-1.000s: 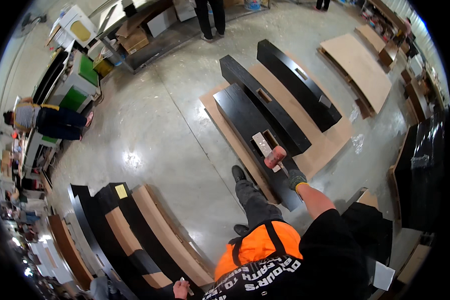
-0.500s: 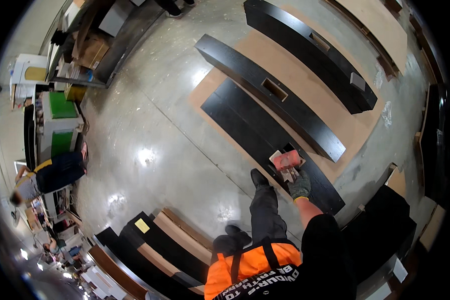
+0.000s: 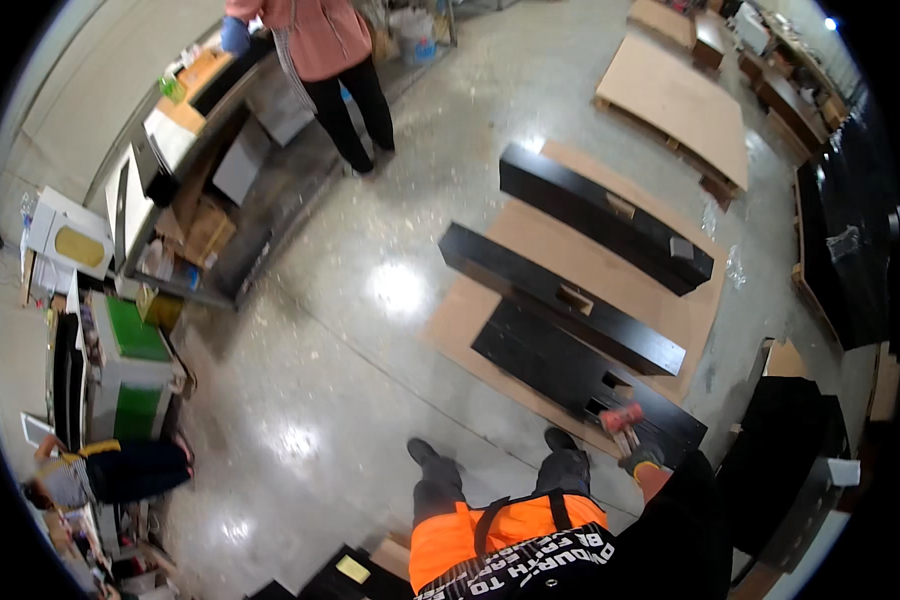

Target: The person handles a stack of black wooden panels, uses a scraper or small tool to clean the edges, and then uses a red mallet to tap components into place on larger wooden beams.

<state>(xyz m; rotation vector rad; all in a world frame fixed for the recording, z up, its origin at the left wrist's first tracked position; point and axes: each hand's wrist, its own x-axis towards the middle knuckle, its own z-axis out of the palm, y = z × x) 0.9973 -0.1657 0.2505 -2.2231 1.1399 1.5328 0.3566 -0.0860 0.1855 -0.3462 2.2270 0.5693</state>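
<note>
My right hand (image 3: pixel 643 459), in a dark glove, grips a small red and grey tool (image 3: pixel 622 418). The tool hangs over the near end of a flat black panel (image 3: pixel 550 360) lying on brown cardboard (image 3: pixel 462 322) on the floor. Two long black box-shaped pieces (image 3: pixel 560 310) (image 3: pixel 600 215) lie beyond the panel on the same cardboard. My legs and black shoes (image 3: pixel 422 453) stand just left of the panel's end. My left hand is out of sight below the orange vest (image 3: pixel 470 535).
A person in a pink top (image 3: pixel 320 40) stands at a cluttered workbench (image 3: pixel 210 180) at the back. Another person (image 3: pixel 110 470) crouches at the left by green and white machines (image 3: pixel 130 360). Black panels (image 3: pixel 850 260) line the right side. A pallet with brown board (image 3: pixel 680 100) lies farther back.
The view has swung left and back, so the panels now sit farther off and more of the workbench shows. My right hand stays on the red tool at the panel's near end.
</note>
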